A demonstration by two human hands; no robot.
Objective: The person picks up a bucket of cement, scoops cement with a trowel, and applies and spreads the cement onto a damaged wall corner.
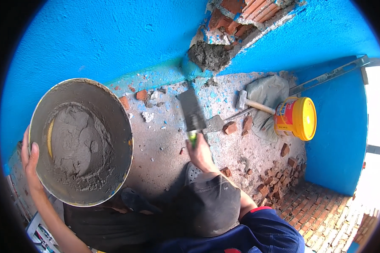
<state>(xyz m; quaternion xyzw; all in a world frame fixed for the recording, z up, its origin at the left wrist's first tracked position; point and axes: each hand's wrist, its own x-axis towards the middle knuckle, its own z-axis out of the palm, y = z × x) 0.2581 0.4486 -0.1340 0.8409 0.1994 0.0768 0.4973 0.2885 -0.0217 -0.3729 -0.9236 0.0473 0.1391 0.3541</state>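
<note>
My left hand [31, 158] grips the side of a wide round bucket [127, 143] at the left, which holds wet grey mortar [74, 141]. Near the middle, my right hand [198, 152] is closed on the green handle of a flat metal trowel [191, 109], whose blade points up toward the wall corner. Above it, a broken section of the blue wall shows red hollow brick [251, 10], with a lump of dark grey mortar [209, 55] at its lower end. A flat metal blade on a long bar [215, 123] lies beside the trowel.
A sledgehammer [259, 105] and a yellow bucket [302, 118] rest on or beside a grey sack [266, 86]. A long metal straightedge [329, 74] leans along the right wall. Brick rubble [270, 185] is scattered on the ledge, near a brick surface [321, 211]. My knee and shoes are low in view.
</note>
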